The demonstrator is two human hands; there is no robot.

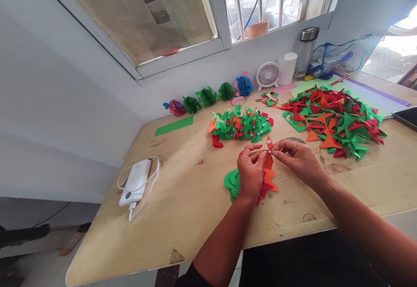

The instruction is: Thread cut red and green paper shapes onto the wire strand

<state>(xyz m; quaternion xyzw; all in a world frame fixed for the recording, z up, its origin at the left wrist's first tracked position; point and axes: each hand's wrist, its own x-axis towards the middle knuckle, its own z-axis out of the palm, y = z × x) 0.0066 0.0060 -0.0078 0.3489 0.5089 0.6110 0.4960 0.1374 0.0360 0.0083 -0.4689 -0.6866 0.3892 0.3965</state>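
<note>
Between the fingertips of both hands is a small orange-red paper cutout (269,142) with white patches on it. My left hand (251,170) is closed, its thumb and fingers pinching the cutout from the left. From the right, my right hand (299,160) pinches at the same piece, near a tiny white bit at the fingertips. Under and beside my left hand lie green paper cutouts (231,184) and orange and red ones (270,180), partly hidden by it. Behind my right hand a round, clear-looking rim (298,140) shows in part.
Beyond the hands sits a pile of patched green and red cutouts (239,124); right of it, a large heap of paper scraps (339,120). Honeycomb paper figures (207,97), a small fan (268,75) and a glass bottle (305,54) line the wall. A cabled power bank (135,182) lies left.
</note>
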